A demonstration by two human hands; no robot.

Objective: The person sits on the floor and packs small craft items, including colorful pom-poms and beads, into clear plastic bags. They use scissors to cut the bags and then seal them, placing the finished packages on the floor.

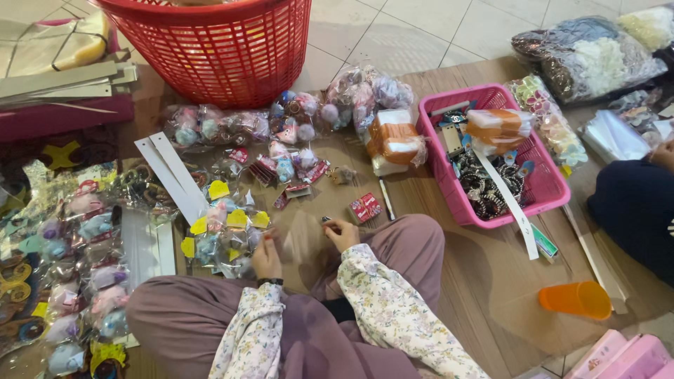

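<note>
Red laundry basket (210,49). Pink plastic tray (540,186). Orange cup (576,300). Mauve trousers (407,245). Sleeves (382,309) cream with small floral print. Pastel pom-pom packets (232,126), yellow tags (219,189). Small red box (366,208). White card strips (172,175). Beige floor tiles (407,28).

basket (225,63): red plastic lattice | cup (576,300): glossy orange plastic | sleeves (393,309): floral cloth

A red basket (210,52) stands beyond a pink tray (537,193) (hair ties inside); orange cup (576,300) nearby.
</note>
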